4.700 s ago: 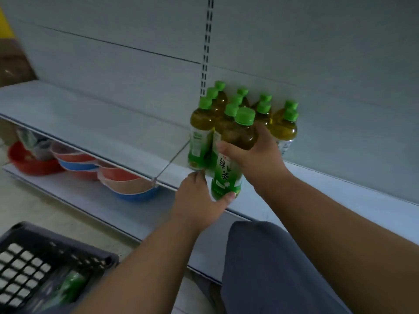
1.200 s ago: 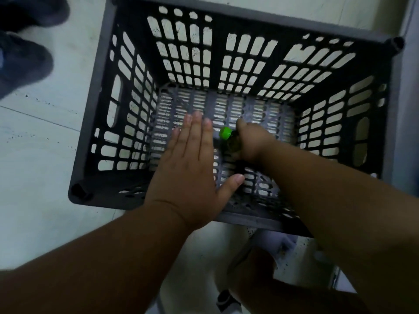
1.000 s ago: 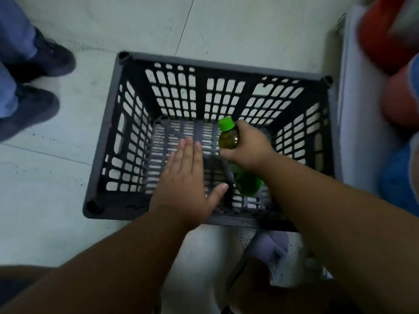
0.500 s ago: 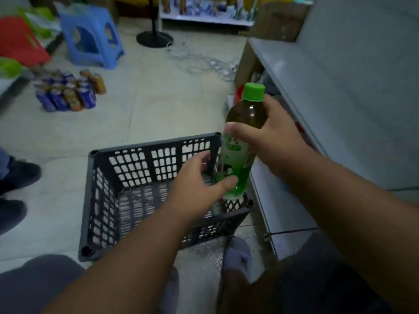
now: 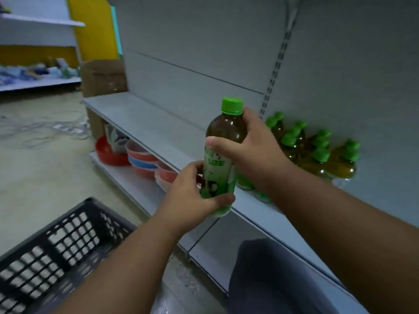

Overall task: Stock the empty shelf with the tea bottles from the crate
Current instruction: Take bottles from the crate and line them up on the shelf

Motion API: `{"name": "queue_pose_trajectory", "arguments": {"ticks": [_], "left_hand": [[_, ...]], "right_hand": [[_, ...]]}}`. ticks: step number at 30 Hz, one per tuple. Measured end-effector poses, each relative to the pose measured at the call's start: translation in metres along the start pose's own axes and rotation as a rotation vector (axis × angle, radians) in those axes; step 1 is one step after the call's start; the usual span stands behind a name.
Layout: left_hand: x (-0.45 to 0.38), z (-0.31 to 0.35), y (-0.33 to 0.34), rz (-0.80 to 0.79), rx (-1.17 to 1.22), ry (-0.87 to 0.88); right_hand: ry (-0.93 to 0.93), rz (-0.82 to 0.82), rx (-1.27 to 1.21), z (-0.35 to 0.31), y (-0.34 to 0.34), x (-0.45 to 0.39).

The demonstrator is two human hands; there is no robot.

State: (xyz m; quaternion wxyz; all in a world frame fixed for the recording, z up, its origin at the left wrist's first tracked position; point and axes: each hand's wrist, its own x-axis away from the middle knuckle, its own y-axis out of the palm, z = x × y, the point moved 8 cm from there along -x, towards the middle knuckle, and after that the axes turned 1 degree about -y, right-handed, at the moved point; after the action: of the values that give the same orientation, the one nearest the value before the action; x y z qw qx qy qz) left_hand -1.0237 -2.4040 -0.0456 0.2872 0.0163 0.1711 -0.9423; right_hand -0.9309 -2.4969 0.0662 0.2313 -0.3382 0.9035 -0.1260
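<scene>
I hold one tea bottle upright in front of the grey shelf; it has a green cap, dark tea and a green-and-white label. My right hand grips its upper body from the right, thumb across the front. My left hand grips its lower end, thumb under the base. Several matching tea bottles stand in a cluster on the shelf against the back panel, just right of my right hand. The dark plastic crate sits on the floor at lower left; its inside is out of view.
Red and blue plastic basins are stacked on the bottom shelf under the grey shelf. A cardboard box stands at the shelf's far left end. Cables lie on the floor at left. My grey-trousered knee is at the bottom.
The bottle has been lifted out of the crate and carried up and right to the shelf front. My left hand, open over the crate before, now holds the bottle's base.
</scene>
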Motion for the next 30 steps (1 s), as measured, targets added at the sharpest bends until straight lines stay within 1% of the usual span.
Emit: {"name": "queue_pose_trajectory", "arguments": {"ticks": [5,10,12,14,17,20,22,25,27,28,30], "left_hand": [[-0.032,0.004,0.054,-0.149,0.012,0.031],[-0.045,0.009,0.097,-0.235,-0.045,0.086],[-0.047,0.005,0.115,-0.244,-0.100,0.102],[-0.047,-0.001,0.134,-0.237,-0.177,0.111],[-0.040,-0.015,0.172,-0.268,-0.338,0.133],[-0.029,-0.029,0.207,-0.288,-0.503,0.149],[-0.024,-0.035,0.225,-0.259,-0.602,0.163],[-0.017,-0.040,0.251,-0.205,-0.824,0.203],[-0.013,-0.047,0.264,-0.213,-0.947,0.176],[-0.012,-0.050,0.268,-0.214,-0.985,0.164],[-0.013,-0.055,0.274,-0.205,-1.021,0.159]], "right_hand": [[0.055,0.110,0.063,0.029,-0.037,-0.002],[0.108,0.232,0.096,0.055,-0.075,0.012],[0.131,0.285,0.108,0.066,-0.092,0.023],[0.163,0.321,0.113,0.081,-0.108,0.036],[0.214,0.382,0.125,0.105,-0.134,0.057],[0.267,0.439,0.200,0.130,-0.156,0.077],[0.299,0.467,0.238,0.147,-0.166,0.088],[0.312,0.544,0.259,0.167,-0.176,0.098],[0.317,0.613,0.252,0.177,-0.182,0.104],[0.320,0.625,0.260,0.180,-0.183,0.105],[0.348,0.596,0.313,0.190,-0.179,0.109]]}}
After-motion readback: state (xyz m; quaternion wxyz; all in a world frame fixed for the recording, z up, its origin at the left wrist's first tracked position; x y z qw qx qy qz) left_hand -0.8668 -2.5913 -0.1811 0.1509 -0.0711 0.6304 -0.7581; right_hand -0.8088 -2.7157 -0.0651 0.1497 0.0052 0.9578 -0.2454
